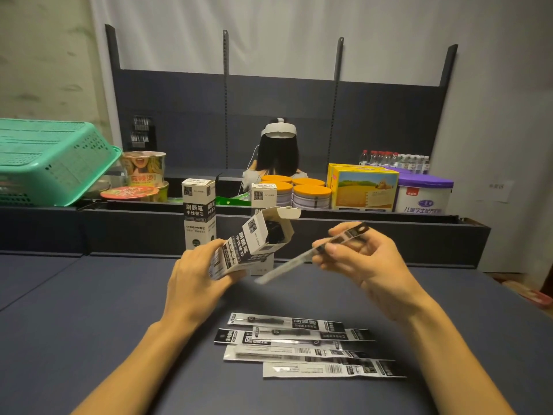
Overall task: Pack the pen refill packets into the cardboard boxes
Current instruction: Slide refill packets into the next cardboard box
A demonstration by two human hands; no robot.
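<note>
Left hand [197, 274] grips tilted open box [254, 238] above table [89, 324]; dark contents inside, probably packets. Right hand [356, 256] pinches one refill packet [311, 253] beside box mouth. Loose packets [305, 345] on table near wrists.

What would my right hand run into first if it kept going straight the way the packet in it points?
Probably the open box tilted in your left hand. The refill packet pinched in your right hand points down-left toward the box's lower end, though depth is unclear.
</note>
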